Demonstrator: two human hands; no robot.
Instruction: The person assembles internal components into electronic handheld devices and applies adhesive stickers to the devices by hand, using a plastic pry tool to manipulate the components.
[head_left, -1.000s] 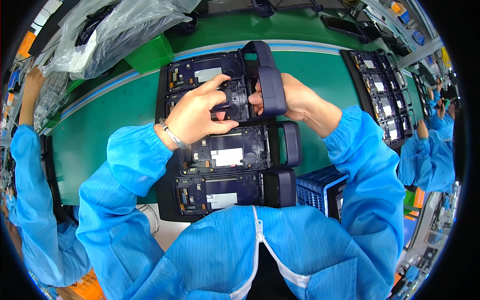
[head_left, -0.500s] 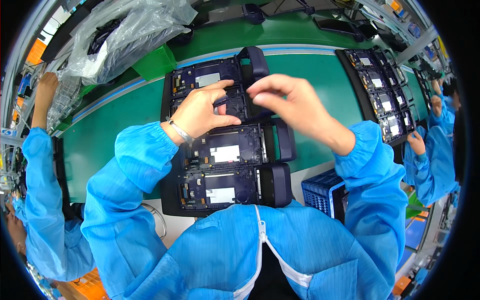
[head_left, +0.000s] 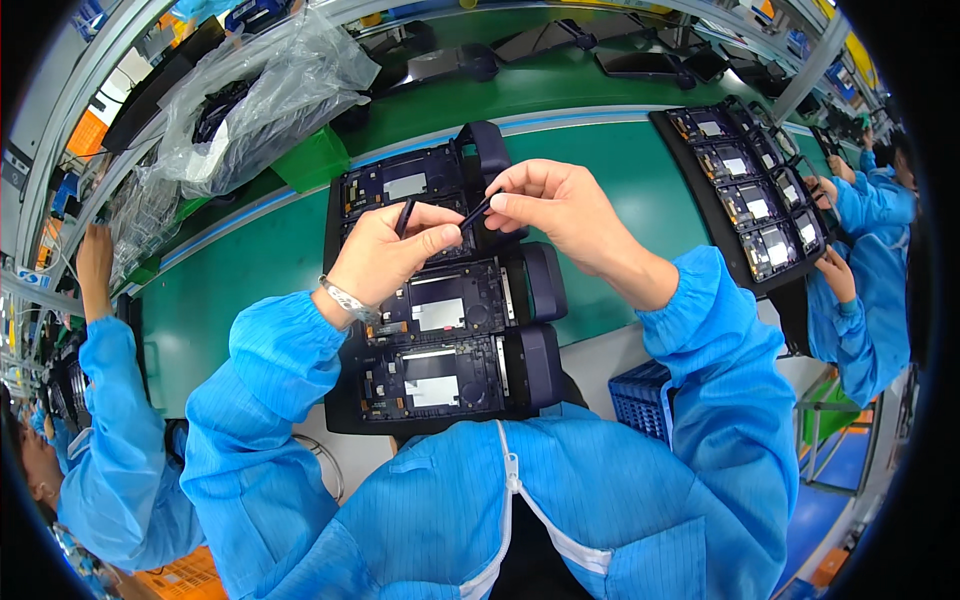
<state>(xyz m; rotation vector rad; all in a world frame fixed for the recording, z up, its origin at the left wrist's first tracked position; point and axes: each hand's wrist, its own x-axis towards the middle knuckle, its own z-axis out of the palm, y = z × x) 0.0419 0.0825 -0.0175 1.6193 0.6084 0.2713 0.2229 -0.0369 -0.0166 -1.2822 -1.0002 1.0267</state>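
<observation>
My left hand [head_left: 383, 252] and my right hand [head_left: 562, 215] come together above a black tray [head_left: 343, 412]. Between their thumbs and fingertips runs a thin dark strip [head_left: 474, 213], pinched at both ends. A second dark strip [head_left: 405, 217] sticks up between the fingers of my left hand; its lower part is hidden. On the tray, several open dark device housings lie in a row. The nearest housing [head_left: 480, 372] has a white rectangle, small boards and a raised frame on its right. My hands partly cover the housing second from the far end.
Another black tray of housings [head_left: 745, 205] rests on the green bench [head_left: 620, 150] to the right, with co-workers' hands beside it. A green bin [head_left: 312, 160] and clear plastic bags [head_left: 290, 90] lie at the far left. A blue crate [head_left: 640, 400] stands at the lower right.
My right hand has lowered toward my left and now pinches the dark strip with it. My left hand has drawn slightly nearer to me, away from the housing. The view has shifted slightly.
</observation>
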